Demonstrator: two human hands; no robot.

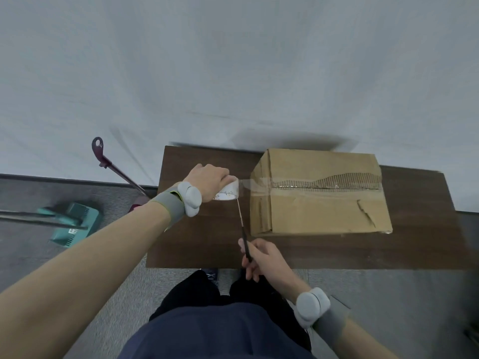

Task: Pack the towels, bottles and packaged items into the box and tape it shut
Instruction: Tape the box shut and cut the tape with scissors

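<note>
Scissors [243, 229], gripped in the right hand [261, 257], apparently met tape stretched taut from the box [321, 193] by the left hand [207, 182] clutching the roll [228, 191].

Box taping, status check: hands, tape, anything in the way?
Left hand grips tape roll; right hand holds scissors at the stretched tape. Box closed, strip along seam, uncut. Nothing blocking.

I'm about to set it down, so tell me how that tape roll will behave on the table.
The tape roll is round, so on edge it may roll; flat it should stay. It looks light, held in the left hand alone. Its strip to the box likely tethers it.
</note>
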